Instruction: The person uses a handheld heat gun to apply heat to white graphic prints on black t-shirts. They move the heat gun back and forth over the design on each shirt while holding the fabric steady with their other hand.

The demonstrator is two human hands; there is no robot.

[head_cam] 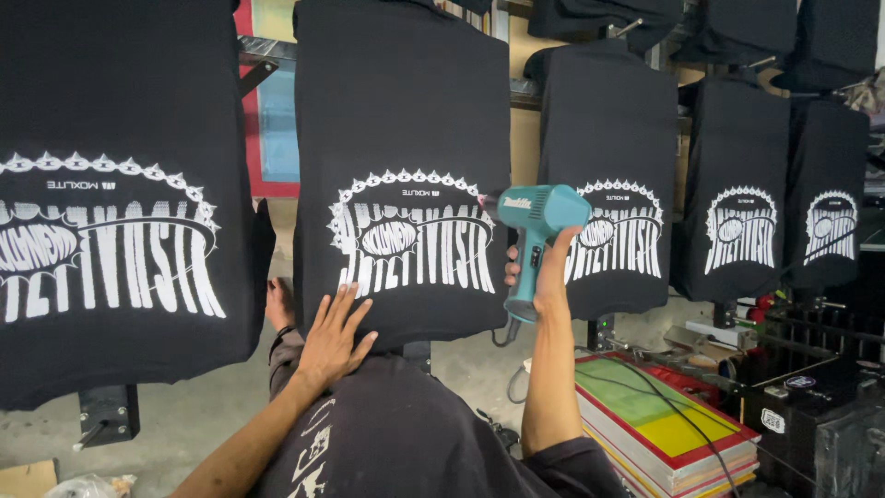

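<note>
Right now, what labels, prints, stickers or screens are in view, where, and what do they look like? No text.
Shirt print: white toothed-arch graphic on the black shirt, centre platen, under the left hand.
Heat gun: teal, in the right hand, small label on its barrel, aimed at that print.
Other prints: same white graphic on black shirts left and right.
Screen frames: red-edged stack, green-yellow mesh, lower right.
Sticker: small white square on the black box, lower right.
</note>
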